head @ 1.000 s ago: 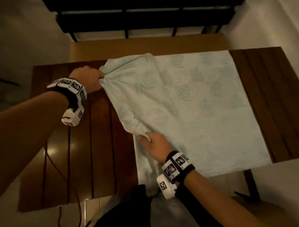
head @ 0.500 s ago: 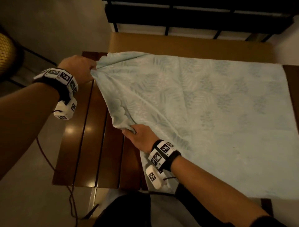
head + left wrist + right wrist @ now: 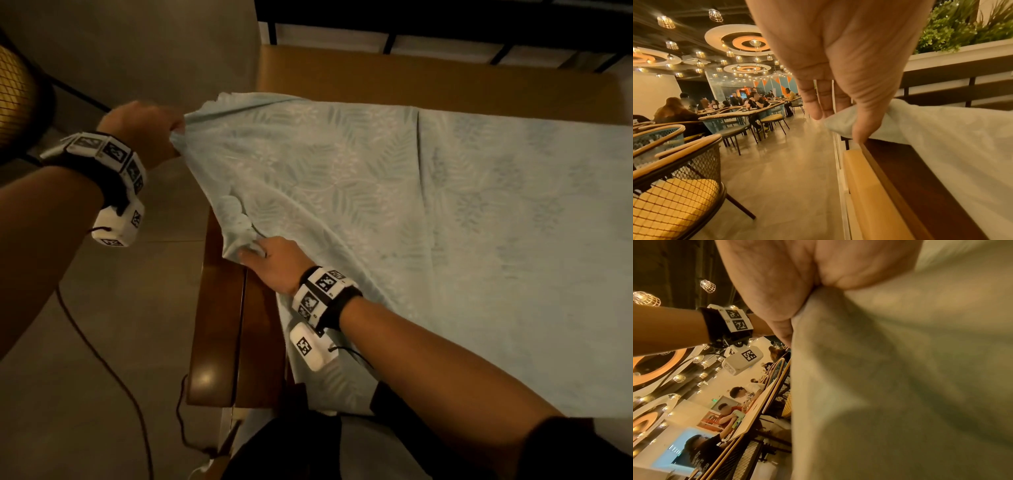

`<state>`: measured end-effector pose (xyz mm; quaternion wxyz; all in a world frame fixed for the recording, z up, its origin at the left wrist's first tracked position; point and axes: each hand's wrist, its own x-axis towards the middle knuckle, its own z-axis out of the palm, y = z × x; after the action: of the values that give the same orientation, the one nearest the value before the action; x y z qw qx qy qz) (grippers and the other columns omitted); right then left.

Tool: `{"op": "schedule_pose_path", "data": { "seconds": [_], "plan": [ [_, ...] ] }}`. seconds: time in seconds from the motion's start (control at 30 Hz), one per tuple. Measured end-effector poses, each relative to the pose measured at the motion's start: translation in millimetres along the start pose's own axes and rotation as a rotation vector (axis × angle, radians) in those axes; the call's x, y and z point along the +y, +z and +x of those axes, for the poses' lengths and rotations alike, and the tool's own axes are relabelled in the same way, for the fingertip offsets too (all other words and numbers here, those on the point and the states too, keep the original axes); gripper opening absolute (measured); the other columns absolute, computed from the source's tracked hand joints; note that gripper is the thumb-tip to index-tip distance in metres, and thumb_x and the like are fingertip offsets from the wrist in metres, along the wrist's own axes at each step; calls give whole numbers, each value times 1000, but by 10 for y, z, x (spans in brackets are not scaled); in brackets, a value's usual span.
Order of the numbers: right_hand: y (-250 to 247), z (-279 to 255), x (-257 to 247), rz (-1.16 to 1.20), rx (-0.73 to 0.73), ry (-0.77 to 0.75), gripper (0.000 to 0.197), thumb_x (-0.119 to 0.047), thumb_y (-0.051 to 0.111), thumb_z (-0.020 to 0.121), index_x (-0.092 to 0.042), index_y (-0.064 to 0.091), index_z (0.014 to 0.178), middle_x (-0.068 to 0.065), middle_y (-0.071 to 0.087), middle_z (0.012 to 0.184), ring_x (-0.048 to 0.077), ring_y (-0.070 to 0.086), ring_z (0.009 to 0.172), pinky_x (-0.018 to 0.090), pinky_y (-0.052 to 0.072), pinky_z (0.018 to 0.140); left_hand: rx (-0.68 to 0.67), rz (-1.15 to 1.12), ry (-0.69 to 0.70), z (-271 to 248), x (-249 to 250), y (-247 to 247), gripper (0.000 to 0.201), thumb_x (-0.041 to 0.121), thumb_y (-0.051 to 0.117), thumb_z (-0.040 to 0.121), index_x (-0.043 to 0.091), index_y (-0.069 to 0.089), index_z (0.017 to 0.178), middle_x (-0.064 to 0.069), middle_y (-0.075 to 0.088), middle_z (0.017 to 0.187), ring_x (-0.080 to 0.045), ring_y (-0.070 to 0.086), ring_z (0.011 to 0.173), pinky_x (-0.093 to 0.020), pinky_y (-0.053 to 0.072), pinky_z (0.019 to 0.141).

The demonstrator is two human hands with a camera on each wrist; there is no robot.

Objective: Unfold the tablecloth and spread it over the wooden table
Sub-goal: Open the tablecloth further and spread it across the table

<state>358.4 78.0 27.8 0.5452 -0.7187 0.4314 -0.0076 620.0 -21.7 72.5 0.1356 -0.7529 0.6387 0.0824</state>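
I'm gripping the tablecloth (image 3: 428, 240) edge with both hands: left hand (image 3: 144, 132) pinching the far corner, right hand (image 3: 274, 263) clenching the near bunch. Since a second ago I'm dragging it leftward; the bare strip of wooden table (image 3: 222, 325) is shrinking to the left end only. Cloth is lying mostly flat, nearly covering. Left corner is hanging past the edge.

Pale matt cloth tablecloth (image 3: 394, 212) showing a woven leaf pattern, dark wooden tabletop (image 3: 219, 349) gleaming glossy, floor (image 3: 113, 335) looking smooth
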Motion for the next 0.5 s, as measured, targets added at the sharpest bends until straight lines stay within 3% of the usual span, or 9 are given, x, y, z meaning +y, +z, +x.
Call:
{"op": "schedule_pose_path", "data": {
  "seconds": [0.07, 0.13, 0.17, 0.23, 0.27, 0.33, 0.4, 0.5],
  "plan": [
    [129, 53, -155, -19, -28, 1, 44, -43, 45, 100, -18, 46, 63, 1, 50, 60, 19, 49, 56, 30, 33, 54, -27, 78, 1, 68, -219, 108, 15, 33, 59, 83, 20, 62, 91, -13, 64, 86, -35, 62, 75, -46, 56, 72],
    [276, 55, -258, 18, -68, 0, 31, -44, 51, 97, -22, 51, 75, -1, 57, 72, 17, 55, 65, 29, 40, 58, -84, 155, -18, 51, -342, 194, 20, 34, 59, 84, 22, 68, 96, -11, 69, 94, -35, 65, 82, -47, 56, 77],
    [343, 23, -287, 30, -104, -4, 23, -44, 55, 95, -21, 56, 89, 2, 63, 85, 18, 60, 74, 29, 46, 64, -97, 166, -24, -6, -351, 229, 20, 31, 62, 83, 22, 69, 100, -11, 69, 98, -35, 65, 86, -45, 55, 79],
    [399, -90, -297, 17, -188, -42, 33, -39, 62, 91, -19, 58, 118, 6, 68, 112, 23, 64, 98, 33, 51, 85, -69, 172, -16, -180, -266, 272, 21, 27, 64, 82, 25, 70, 102, -10, 69, 101, -35, 64, 92, -44, 53, 82],
    [391, -170, -254, 27, -216, -63, 38, -34, 65, 90, -19, 57, 124, 6, 68, 118, 22, 64, 106, 33, 50, 93, -46, 174, 9, -284, -187, 289, 20, 30, 62, 84, 27, 70, 102, -9, 70, 103, -34, 64, 93, -45, 52, 84],
    [285, -385, -109, 24, -203, -136, 38, -25, 67, 90, -18, 59, 126, 6, 70, 118, 20, 64, 109, 32, 48, 98, 0, 121, 86, -562, 88, 336, 20, 33, 59, 86, 24, 71, 99, -10, 70, 101, -34, 65, 91, -45, 53, 82],
    [78, -657, 195, 27, -115, -172, 27, -23, 64, 90, -19, 65, 117, 3, 73, 108, 16, 67, 99, 32, 52, 93, 41, 14, 169, -921, 477, 483, 24, 34, 54, 87, 19, 71, 93, -14, 69, 92, -37, 65, 81, -44, 53, 72],
    [-390, -1194, 873, 56, 84, -73, 16, -29, 57, 88, -27, 68, 99, -6, 72, 94, 11, 67, 85, 35, 54, 83, 58, -175, 348, -1619, 1290, 849, 43, 43, 39, 82, 16, 71, 90, -13, 68, 85, -36, 65, 73, -46, 55, 65]
  ]
}}
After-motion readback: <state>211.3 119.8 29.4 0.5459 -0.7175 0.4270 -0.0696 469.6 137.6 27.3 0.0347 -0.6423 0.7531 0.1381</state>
